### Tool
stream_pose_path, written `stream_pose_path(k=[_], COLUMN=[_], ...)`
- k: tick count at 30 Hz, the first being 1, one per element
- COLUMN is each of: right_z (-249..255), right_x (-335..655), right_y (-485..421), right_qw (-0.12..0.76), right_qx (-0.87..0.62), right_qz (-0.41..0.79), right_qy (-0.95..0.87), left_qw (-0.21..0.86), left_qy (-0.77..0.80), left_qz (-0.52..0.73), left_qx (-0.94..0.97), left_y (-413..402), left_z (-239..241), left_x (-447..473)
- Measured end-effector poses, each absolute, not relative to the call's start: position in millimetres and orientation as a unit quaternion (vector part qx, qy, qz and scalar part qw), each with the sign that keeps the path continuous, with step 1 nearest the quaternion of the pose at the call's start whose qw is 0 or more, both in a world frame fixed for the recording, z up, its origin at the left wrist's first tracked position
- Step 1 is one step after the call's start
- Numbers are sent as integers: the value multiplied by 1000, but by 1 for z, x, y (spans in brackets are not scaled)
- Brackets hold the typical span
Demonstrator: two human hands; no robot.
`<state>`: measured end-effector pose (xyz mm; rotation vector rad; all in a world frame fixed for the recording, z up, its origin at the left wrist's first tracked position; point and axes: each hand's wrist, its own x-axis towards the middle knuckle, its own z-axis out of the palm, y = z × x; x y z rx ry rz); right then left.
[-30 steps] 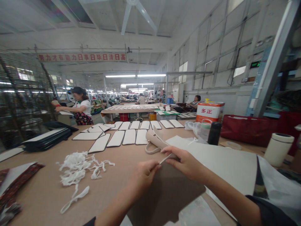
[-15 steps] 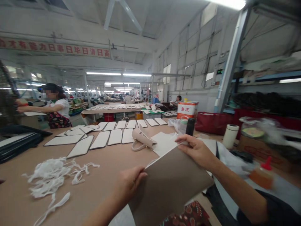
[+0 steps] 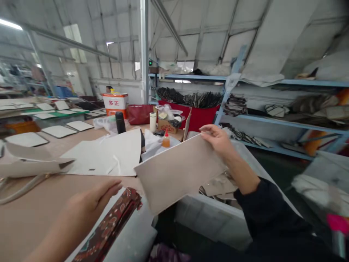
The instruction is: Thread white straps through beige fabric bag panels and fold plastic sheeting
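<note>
My right hand (image 3: 219, 142) pinches the upper edge of a flat beige panel, apparently leather (image 3: 180, 171). The panel hangs tilted over a pale bin (image 3: 209, 211) that has beige pieces in it. My left hand (image 3: 94, 198) is apart from the panel, its fingers stretched out, above the table's front edge. It holds nothing visible. Close to it is a dark red patterned fabric (image 3: 111, 222). On the table, a large white sheet (image 3: 109, 154) lies beyond my left hand, and a beige bag part with a handle (image 3: 32, 165) is at the left.
White dark-edged panels (image 3: 60, 131) lie on the table (image 3: 24, 211). Towards the back stand a black bottle (image 3: 120, 122), a cream flask (image 3: 153, 122), a red-tipped glue bottle (image 3: 165, 139) and an orange-white tin (image 3: 116, 103). Blue shelving (image 3: 261, 122) holds stacked material at right.
My view has swung to the right. My left hand has let go of the panel, while my right hand has carried it rightward over the bin.
</note>
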<state>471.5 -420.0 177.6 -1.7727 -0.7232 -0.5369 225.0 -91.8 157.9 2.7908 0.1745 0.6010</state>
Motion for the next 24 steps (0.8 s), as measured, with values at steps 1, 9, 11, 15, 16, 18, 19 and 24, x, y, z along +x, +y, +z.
stream_pose_path(k=[1,9,11,15,16,18,19,24], right_z=[172,148,138,107,99,88,85,83], right_x=[480,519,527,520,510,478,460,386], right_y=[-452,-524,-466,-286,-234,-132,-84,102], right_qw=[516,414,448,515,514,493,467,415], right_qx=[-773,-761,-771,-768,-758,-722,-707,-678], right_qz=[-285,-499,-449,-240,-188,-99,-56,-15], right_qy=[-234,8,-62,-295,-354,-476,-529,-606], left_qw=[144,181,181,172,187,228,249,316], left_qy=[57,118,144,232,255,291,306,392], left_qz=[213,217,203,150,151,169,182,165], left_qx=[965,952,951,945,937,914,901,848], left_y=[-94,-76,-76,-65,-59,-45,-38,-2], left_z=[158,159,158,146,140,127,120,86], left_x=[228,208,194,170,163,147,137,79])
